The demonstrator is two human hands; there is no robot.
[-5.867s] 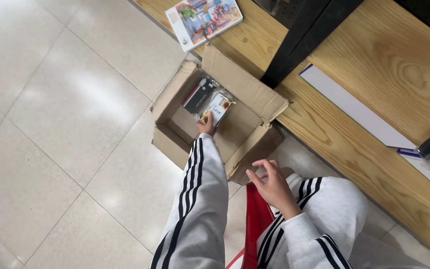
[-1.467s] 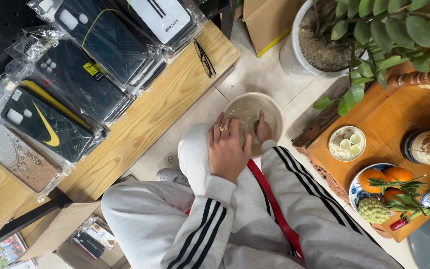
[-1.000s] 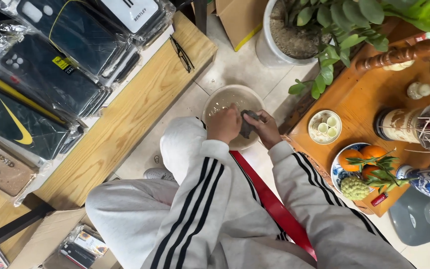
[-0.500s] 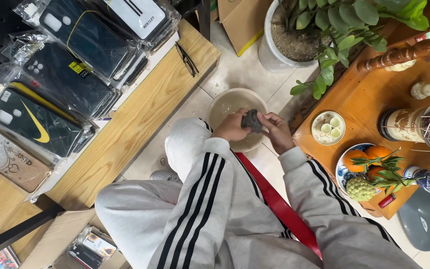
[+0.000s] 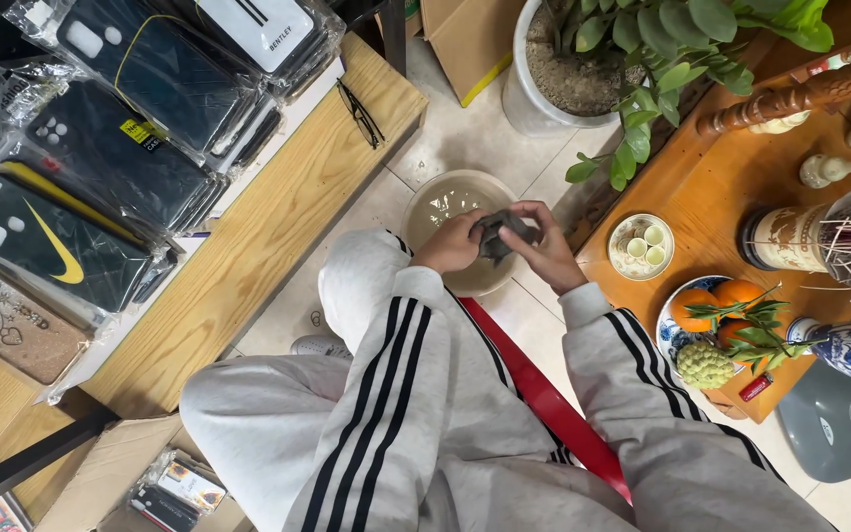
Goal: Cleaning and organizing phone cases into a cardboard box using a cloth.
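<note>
Head view: both hands, left (image 5: pixel 450 246) and right (image 5: pixel 544 254), clench a grey cloth (image 5: pixel 500 229) above the basin (image 5: pixel 435 202).

A round beige water-filled basin (image 5: pixel 445 202) sits on the floor between a light wooden bench (image 5: pixel 278 217) at left and a low orange-brown wooden table (image 5: pixel 731 187) at right; a white potted plant (image 5: pixel 544 79) stands behind it.

Tiled floor (image 5: pixel 465 138) has a basin of murky water (image 5: pixel 445 202) and a white plant pot (image 5: pixel 544 84) sitting on it. Cardboard box (image 5: pixel 120 473) down in the corner too.
</note>
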